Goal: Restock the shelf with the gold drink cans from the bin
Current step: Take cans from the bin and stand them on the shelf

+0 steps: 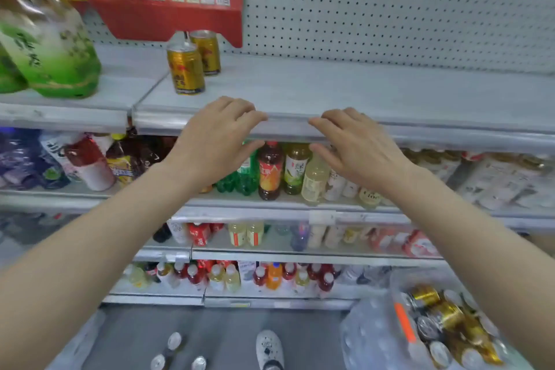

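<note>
At the shelf (330, 93) edge, left hand (214, 141) and right hand (359, 144) hover, grip released, empty; two gold cans (186, 70) stand behind.

Both forearms are bare from wrist to where they leave the frame, with no sleeves, watch, bracelet or rings showing. The left hand (217, 141) and the right hand (357, 144) wear no gloves. Below, one foot wears a white shoe (270, 350) with small dark markings on its top.
</note>
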Available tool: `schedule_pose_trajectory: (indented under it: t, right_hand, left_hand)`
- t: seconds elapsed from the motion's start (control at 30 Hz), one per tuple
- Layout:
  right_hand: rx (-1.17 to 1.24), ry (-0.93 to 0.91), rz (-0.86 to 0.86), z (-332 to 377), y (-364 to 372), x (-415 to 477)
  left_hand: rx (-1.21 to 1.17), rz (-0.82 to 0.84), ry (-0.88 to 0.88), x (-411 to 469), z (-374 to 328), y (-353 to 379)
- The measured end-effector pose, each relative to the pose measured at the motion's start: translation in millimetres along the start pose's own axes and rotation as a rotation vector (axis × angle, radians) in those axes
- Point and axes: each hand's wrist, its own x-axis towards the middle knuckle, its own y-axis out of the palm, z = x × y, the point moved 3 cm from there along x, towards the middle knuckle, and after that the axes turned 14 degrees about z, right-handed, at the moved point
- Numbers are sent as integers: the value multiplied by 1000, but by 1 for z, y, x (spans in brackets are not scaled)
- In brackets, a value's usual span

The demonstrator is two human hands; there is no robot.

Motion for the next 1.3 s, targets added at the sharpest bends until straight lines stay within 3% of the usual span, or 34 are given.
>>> schedule_pose_trajectory:
  t: [0.37,0.57,0.97,1.3]
  right_hand:
    - [93,196,51,-47,81,-189]
    - [136,323,136,-110,135,-286]
    - [380,497,509,-228,301,-446]
    - [531,703,694,-265,475,-488]
  left_hand:
    - [-160,88,258,15,-171,67]
    - [-284,158,351,48,-280,110]
    - [-520,495,294,96,-491,260]
    - [-587,723,170,117,-593,432]
